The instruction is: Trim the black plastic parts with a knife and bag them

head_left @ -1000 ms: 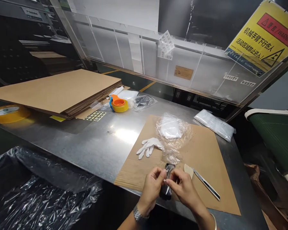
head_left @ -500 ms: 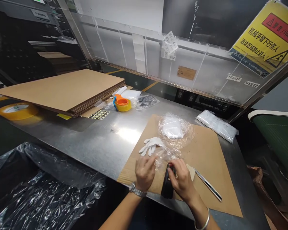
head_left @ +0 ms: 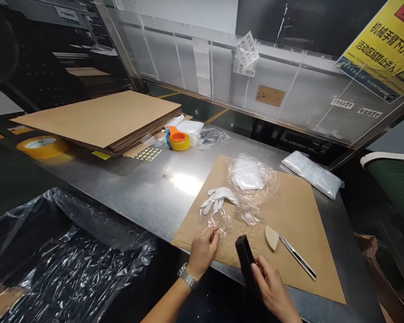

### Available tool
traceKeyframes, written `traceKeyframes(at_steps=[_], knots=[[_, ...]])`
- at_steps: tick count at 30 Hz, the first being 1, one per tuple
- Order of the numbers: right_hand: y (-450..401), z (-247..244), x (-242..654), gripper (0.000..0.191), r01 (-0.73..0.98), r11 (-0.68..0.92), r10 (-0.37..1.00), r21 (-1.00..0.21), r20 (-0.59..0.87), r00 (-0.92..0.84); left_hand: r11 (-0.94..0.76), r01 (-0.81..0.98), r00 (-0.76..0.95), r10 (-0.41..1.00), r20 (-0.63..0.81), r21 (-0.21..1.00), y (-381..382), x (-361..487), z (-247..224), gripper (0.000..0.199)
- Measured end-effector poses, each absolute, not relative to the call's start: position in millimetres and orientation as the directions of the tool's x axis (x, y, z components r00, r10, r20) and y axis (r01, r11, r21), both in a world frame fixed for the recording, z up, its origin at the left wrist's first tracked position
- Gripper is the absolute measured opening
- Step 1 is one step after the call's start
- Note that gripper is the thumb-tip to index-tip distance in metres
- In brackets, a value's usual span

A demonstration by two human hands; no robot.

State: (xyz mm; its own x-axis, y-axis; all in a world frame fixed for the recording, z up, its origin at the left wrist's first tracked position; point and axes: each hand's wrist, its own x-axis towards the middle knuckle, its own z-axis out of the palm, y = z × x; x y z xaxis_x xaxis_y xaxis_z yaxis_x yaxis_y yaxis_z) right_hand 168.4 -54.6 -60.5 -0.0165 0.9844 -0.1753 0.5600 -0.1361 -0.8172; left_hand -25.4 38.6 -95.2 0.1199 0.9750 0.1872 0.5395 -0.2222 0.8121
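Slanting across the upper right, a yellow sign (head_left: pixel 380 54) is printed with large Chinese characters, read as 机械手臂下行伤人 and 活动区域禁止进入!; its red panel is cut off by the view's edge. Two small white labels (head_left: pixel 369 112) are stuck on the clear panel (head_left: pixel 218 76), their Chinese lettering too blurred to be read surely. A sticker sheet (head_left: pixel 147 154) is covered with dark round prints, too small to be read. At the near edge of the cardboard sheet (head_left: pixel 292 206), a black case (head_left: pixel 246 260) is gripped, tilted, by the curled fingers of the right hand (head_left: pixel 271 282). Clear plastic film (head_left: pixel 220 220) is pinched between thumb and fingers of the left hand (head_left: pixel 204 251), just beside the white glove (head_left: pixel 218 197).
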Motion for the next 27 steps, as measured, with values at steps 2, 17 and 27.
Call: traceKeyframes(at_steps=[2, 17, 27], knots=[[-54.9, -56.5, 162.0, 0.034, 0.500, -0.129, 0.974, -0.856, -0.203, -0.097, -0.193, 0.508, 0.153, 0.979, 0.132, 0.840, 40.8, -24.6, -86.1, 0.027], [-26.8, -84.0, 154.6, 0.037, 0.552, -0.188, 0.981, -0.812, -0.185, 0.062, -0.236, 0.415, 0.378, 0.923, 0.070, 0.878, 31.6, -38.2, -86.4, 0.032], [-17.3, -65.9, 123.2, 0.040, 0.821, -0.069, 0.997, -0.566, -0.074, 0.033, -0.366, 0.579, 0.405, 0.905, 0.133, 0.729, 4.2, -14.4, -66.5, 0.028]])
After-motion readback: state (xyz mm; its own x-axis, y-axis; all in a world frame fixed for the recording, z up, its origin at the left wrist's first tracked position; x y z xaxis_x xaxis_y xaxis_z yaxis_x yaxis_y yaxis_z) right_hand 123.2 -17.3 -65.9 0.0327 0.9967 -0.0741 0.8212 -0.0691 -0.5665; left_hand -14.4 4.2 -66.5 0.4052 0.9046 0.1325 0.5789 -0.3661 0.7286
